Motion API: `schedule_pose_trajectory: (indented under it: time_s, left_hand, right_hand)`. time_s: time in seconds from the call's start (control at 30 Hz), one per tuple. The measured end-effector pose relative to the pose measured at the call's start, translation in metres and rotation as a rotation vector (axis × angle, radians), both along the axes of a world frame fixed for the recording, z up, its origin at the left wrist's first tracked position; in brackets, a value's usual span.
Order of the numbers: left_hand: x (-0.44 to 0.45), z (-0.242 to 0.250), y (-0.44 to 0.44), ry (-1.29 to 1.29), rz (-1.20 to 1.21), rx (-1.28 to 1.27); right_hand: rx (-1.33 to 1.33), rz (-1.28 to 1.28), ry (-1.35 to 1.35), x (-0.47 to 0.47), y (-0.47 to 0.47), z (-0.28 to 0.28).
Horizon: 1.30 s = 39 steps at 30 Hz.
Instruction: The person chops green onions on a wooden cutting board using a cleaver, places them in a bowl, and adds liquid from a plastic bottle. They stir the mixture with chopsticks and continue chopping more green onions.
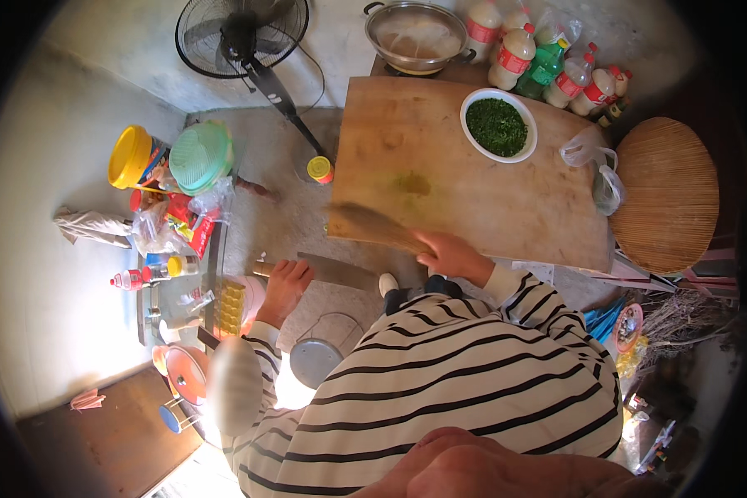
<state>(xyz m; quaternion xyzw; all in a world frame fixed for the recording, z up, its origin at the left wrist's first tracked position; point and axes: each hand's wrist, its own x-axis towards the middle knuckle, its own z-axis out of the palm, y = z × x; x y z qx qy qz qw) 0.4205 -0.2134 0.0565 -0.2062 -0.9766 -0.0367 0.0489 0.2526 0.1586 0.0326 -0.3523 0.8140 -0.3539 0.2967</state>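
Note:
My left hand (281, 289) grips a wide-bladed knife (339, 271) near its wooden handle, off the near left side of the wooden board. The blade points right, above the floor. My right hand (451, 252), at the board's near edge, is shut on a brown brush (373, 223), whose far end is blurred over the board's near left corner. The large wooden board (473, 205) has a green stain left of its middle. Towards its far right part stands a white bowl (533, 142) of chopped greens (497, 127).
A steel pan (417, 37) and several plastic bottles (512, 57) stand beyond the board. A round woven lid (665, 193) and plastic bags (607, 180) are at right. A fan (243, 40) stands at far left; a cluttered shelf and a lidded metal pail (314, 362) are nearer.

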Motion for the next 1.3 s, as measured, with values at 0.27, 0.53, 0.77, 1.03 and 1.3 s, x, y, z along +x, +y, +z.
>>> schedule_pose_trajectory:
  time_s: [0.27,0.53,0.77,1.03,1.3]
  left_hand:
    - [0.070,0.001,-0.036,0.210,0.534,0.278]
    - [0.090,-0.047,-0.039,0.253,0.799,0.659]
    - [0.097,-0.068,-0.042,0.197,0.850,0.706]
    - [0.074,-0.116,-0.042,0.112,0.950,0.991]
    - [0.065,-0.090,-0.002,0.123,1.042,1.058]
  right_hand:
    - [-0.064,-0.462,-0.429,-0.020,0.019,-0.036]
    - [0.217,-0.251,0.194,0.010,-0.007,-0.197]
    - [0.009,-0.073,-0.119,0.024,-0.017,-0.108]
    - [0.093,0.048,-0.096,0.031,-0.029,-0.161]
    - [-0.178,-0.790,0.137,-0.150,-0.017,-0.119]
